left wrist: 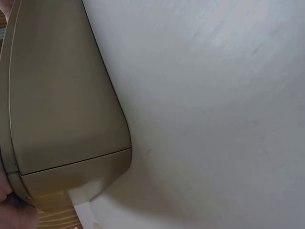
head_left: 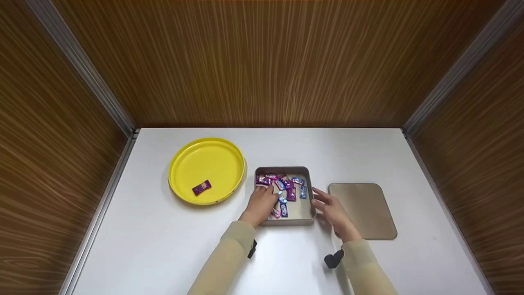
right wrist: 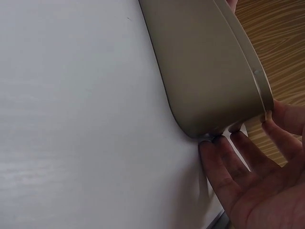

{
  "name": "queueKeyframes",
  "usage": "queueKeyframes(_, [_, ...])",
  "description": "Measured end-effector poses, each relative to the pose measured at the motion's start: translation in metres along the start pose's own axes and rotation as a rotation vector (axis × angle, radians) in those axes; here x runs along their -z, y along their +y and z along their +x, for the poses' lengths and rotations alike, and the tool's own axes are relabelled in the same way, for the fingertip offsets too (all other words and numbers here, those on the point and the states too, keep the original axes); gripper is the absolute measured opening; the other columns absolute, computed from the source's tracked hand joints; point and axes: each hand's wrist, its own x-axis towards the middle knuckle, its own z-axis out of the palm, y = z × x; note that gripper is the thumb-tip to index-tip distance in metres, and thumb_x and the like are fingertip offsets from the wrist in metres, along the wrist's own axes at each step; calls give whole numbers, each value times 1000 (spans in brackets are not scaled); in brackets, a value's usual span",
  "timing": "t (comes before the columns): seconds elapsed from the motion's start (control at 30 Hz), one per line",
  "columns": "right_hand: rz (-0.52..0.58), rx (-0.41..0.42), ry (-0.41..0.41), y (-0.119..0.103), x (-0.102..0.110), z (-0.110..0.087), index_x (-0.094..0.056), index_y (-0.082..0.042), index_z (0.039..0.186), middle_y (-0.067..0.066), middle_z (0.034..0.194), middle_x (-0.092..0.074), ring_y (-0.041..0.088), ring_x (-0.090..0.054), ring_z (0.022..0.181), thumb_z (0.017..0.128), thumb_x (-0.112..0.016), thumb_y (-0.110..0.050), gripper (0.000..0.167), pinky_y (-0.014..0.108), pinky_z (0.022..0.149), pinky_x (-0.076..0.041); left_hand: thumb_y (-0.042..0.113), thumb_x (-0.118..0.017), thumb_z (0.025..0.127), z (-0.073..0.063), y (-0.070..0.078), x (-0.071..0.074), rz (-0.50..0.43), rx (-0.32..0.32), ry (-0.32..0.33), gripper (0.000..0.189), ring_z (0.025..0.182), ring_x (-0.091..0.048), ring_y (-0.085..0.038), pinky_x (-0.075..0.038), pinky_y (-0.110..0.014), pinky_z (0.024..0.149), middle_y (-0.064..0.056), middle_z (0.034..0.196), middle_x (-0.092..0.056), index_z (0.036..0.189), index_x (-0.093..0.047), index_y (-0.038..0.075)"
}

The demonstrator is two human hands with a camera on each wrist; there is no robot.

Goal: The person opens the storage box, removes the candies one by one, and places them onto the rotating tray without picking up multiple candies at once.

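Note:
A metal tin [head_left: 288, 222] holds several small wrapped candies in purple, blue and pink. My left hand [head_left: 260, 203] reaches over the tin's left side, its fingers down among the candies [head_left: 291, 192]. Those fingertips are hidden, so whether they pinch a candy does not show. Along the tin's right wall lies my right hand [head_left: 333, 209], its fairly straight fingers [right wrist: 245, 152] touching the outside near the corner, with the thumb by the rim. The left wrist view shows mostly the outer wall of the tin [left wrist: 62, 90].
To the left sits a round yellow tray [head_left: 213, 162] with one purple candy [head_left: 202, 187] on it. A flat metal lid [head_left: 364, 209] lies on the white table [head_left: 176, 246] right of the tin, partly under my right forearm. Wood-grain panels [head_left: 262, 61] border the table.

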Motion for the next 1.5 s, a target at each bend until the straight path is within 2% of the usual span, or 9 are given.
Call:
queueKeyframes(0.3, [-23,-23,27,0,-1,1,-41,-16,150,18,149,-41,35,-45,132,99,-55,-12,54,52,101,-42,8,-57,96,0,-3,1,-55,2,-35,23,96,-62,-27,-46,-41,89,-11,109,-65,111,-73,11])
queueKeyframes(0.5, [-23,-26,28,2,0,0,-41,-16,150,18,149,-41,36,-44,132,99,-55,-12,53,53,102,-41,8,-63,91,0,-5,0,-98,-19,5,16,92,-63,-24,-49,-39,86,-7,98,-67,102,-75,9])
queueKeyframes(0.7, [-3,-17,10,2,-1,0,-39,-13,151,22,150,-38,39,-43,133,99,-55,-11,54,54,104,-39,8,-68,89,0,-6,2,-148,-18,5,16,92,-63,-24,-50,-38,85,-7,98,-67,104,-74,9])
queueKeyframes(1.07, [-14,4,21,4,-1,0,-40,-12,150,22,147,-42,38,-47,129,98,-55,-10,54,52,100,-44,13,-75,84,-6,-12,30,-290,5,100,25,95,-63,-27,-50,-40,90,-9,103,-66,107,-69,6])
queueKeyframes(1.2, [-20,7,30,5,-1,1,-41,-12,150,22,147,-42,39,-47,129,98,-56,-10,54,53,99,-43,13,-73,85,-13,-18,41,-331,46,122,32,106,-61,-31,-48,-42,96,-14,115,-65,115,-68,5])
queueKeyframes(1.33, [-23,6,35,5,-1,1,-41,-12,150,22,147,-42,39,-47,129,99,-56,-11,54,54,100,-43,12,-73,86,-21,-26,49,-373,85,144,32,110,-60,-32,-47,-43,97,-15,120,-63,117,-68,6])
queueKeyframes(1.5, [-31,2,42,5,-1,1,-42,-12,149,21,147,-43,38,-46,130,99,-56,-11,52,54,100,-42,9,-74,85,-31,-41,56,-416,115,195,30,99,-62,-26,-51,-39,90,-11,109,-64,114,-69,5])
